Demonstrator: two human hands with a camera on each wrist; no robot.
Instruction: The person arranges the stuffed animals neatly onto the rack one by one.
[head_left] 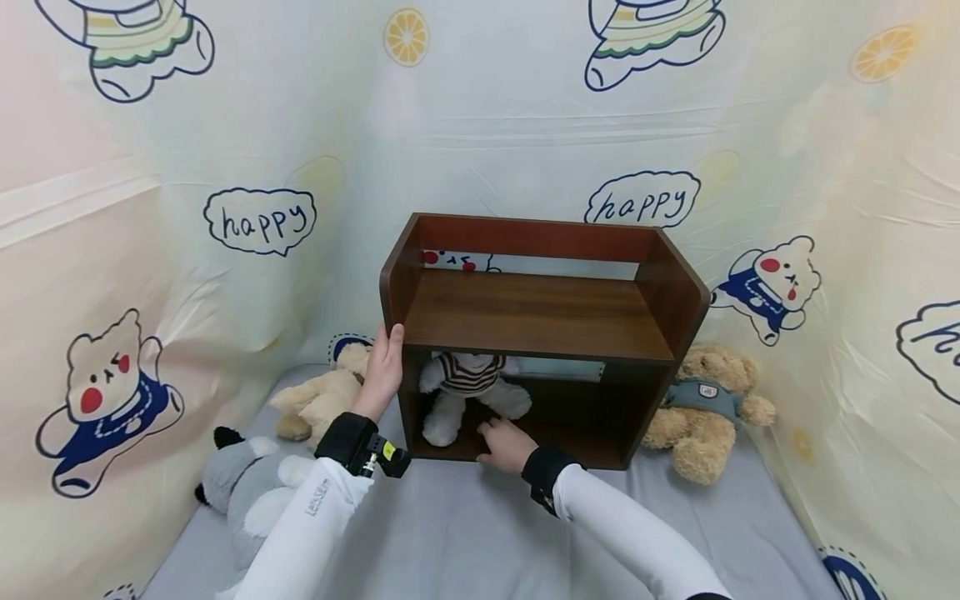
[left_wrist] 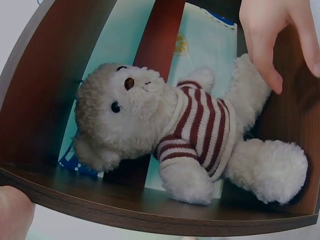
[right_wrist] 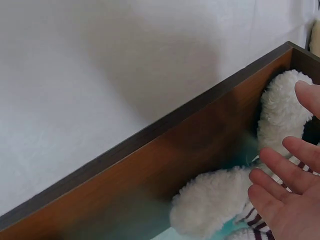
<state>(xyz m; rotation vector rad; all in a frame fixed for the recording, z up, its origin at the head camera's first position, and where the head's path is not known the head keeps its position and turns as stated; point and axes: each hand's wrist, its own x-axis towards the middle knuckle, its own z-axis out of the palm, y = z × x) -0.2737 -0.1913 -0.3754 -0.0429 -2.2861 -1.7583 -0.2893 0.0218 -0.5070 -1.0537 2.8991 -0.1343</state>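
A brown wooden shelf (head_left: 532, 312) stands on the grey cloth, with an upper and a lower compartment. At its left side panel is my left hand (head_left: 384, 371), fingers extended upward against the front edge. The lower left compartment holds a white teddy bear (left_wrist: 200, 130) in a striped knit sweater, sitting with its legs forward; in the head view the upper board hides its face. My right hand (head_left: 508, 444) reaches into the compartment's front beside the bear's leg. Its fingers (right_wrist: 287, 170) are spread and relaxed, overlapping the bear in the right wrist view.
Right of the shelf sits a tan teddy bear (head_left: 705, 408) in a blue-grey top. To the left lie a cream plush toy (head_left: 322, 400) and a grey-and-white plush (head_left: 251, 492). Printed cloth (head_left: 480, 150) hangs behind and along both sides.
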